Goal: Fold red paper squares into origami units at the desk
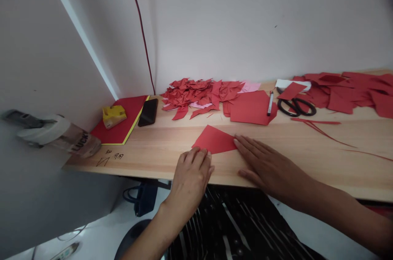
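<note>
A folded piece of red paper lies flat on the wooden table, its outline a kite-like shape with a point at the top. My left hand rests on its lower left edge, fingers slightly bent and fingertips on the paper, thumb off to the side. Stretched out from the right, my right hand touches the paper's right corner with its fingertips. Its fingers lie flat side by side and the thumb stands apart on the wood. Part of the paper's near edge is hidden under the left fingertips.
Behind the paper lie a heap of folded red pieces, red sheets with a marker, black-handled scissors and more red paper. A phone, yellow packet and bottle stand left. A wall closes the back.
</note>
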`<state>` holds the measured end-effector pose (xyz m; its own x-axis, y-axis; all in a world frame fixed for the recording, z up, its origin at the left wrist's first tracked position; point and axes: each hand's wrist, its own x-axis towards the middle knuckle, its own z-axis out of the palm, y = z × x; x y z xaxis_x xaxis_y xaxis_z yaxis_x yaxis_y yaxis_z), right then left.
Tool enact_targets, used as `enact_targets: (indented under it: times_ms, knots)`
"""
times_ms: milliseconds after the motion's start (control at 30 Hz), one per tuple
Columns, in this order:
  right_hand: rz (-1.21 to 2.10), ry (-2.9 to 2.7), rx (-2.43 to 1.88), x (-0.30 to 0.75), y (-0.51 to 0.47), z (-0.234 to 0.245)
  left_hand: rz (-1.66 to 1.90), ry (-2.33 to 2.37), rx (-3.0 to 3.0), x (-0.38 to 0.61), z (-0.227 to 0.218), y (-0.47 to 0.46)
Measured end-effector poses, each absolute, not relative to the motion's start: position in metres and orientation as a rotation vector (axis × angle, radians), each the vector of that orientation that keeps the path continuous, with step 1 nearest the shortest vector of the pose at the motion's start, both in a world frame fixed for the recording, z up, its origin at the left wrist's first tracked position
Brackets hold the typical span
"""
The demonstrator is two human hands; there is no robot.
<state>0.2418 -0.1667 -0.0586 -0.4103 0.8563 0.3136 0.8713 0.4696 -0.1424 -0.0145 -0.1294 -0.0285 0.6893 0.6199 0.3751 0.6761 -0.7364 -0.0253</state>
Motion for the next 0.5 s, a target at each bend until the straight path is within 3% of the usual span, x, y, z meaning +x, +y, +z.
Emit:
enact_targets:
  times_ms: [500]
  knots:
    - [-0.132, -2.463, -1.443, 0.172, -0.169, -0.043, -0.503, -1.077, -2.721, -0.014, -0.037, -0.133]
